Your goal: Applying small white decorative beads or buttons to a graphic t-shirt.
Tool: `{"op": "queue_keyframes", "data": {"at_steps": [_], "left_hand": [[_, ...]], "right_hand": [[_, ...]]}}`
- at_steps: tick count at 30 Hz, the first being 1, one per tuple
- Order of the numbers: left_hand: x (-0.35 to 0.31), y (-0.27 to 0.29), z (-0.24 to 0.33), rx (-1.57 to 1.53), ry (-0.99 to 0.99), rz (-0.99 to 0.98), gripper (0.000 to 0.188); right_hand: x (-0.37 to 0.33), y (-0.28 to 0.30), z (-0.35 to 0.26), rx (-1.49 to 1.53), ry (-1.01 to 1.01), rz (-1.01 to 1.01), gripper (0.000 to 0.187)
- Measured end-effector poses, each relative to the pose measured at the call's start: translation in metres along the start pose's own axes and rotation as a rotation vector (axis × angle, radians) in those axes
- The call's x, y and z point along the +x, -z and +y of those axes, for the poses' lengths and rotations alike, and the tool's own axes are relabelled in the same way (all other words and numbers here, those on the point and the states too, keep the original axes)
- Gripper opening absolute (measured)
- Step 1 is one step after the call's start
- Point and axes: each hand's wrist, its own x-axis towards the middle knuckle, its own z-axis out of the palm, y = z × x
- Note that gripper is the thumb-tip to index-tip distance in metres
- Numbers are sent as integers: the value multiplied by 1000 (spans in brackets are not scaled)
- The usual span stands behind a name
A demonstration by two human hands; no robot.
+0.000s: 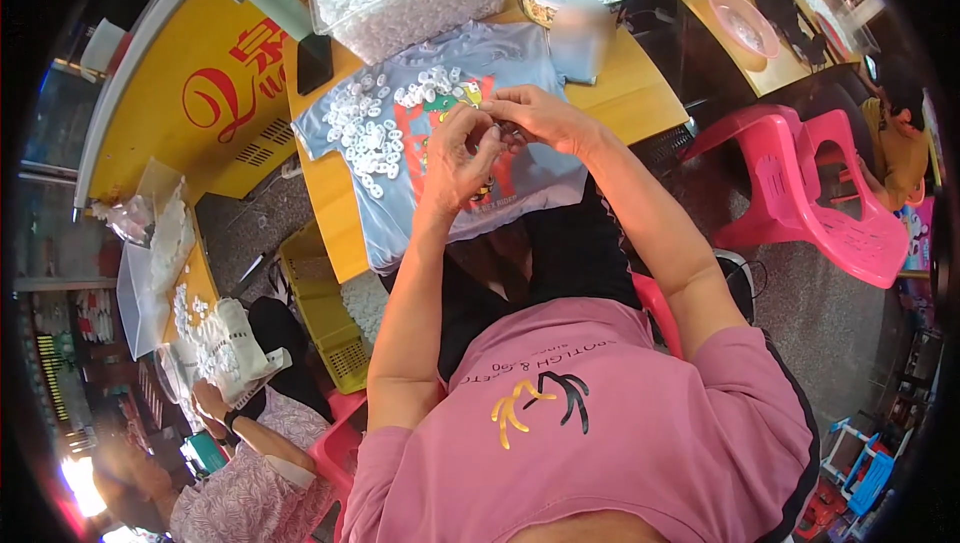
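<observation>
My left hand (461,155) and my right hand (545,119) meet above a light blue printed T-shirt (365,228) spread on the table. Their fingers are pinched close together. Whatever they grip is too small and too covered to name. Small white oval plastic pieces (368,143) lie loosely on the left part of the shirt. A second cluster of white pieces (432,86) rests just beyond my left hand. Behind the shirt stands a clear plastic tub (420,28) heaped with more of these pieces.
A round tin (540,11) of white pieces stands right of the tub. A grey-green bottle (275,1) and a black phone (314,63) are at the table's left. Lower left, a co-worker's hand (210,401) touches white pieces. A pink chair (800,178) stands right, a yellow crate (318,293) left.
</observation>
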Motion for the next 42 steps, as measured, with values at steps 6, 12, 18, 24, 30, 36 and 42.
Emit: {"op": "queue_keyframes", "data": {"at_steps": [6, 12, 18, 24, 30, 36, 42], "left_hand": [[3, 2, -5, 74, 113, 92, 10], [3, -2, -4, 4, 230, 160, 11], [-4, -7, -2, -100, 249, 159, 10], [-9, -11, 1, -101, 159, 201, 7], [-13, -4, -5, -67, 136, 158, 11], [-21, -2, -14, -285, 285, 126, 17], [-16, 0, -3, -235, 330, 135, 16]], "right_hand": [[4, -18, -5, -165, 134, 396, 22], [-8, -12, 10, -271, 157, 356, 24], [-16, -27, 10, -75, 207, 341, 23], [-22, -27, 8, -136, 175, 311, 22], [-19, -23, 12, -263, 166, 268, 25], [-18, -26, 11, -267, 164, 273, 27], [-16, -30, 8, -270, 128, 302, 26]]}}
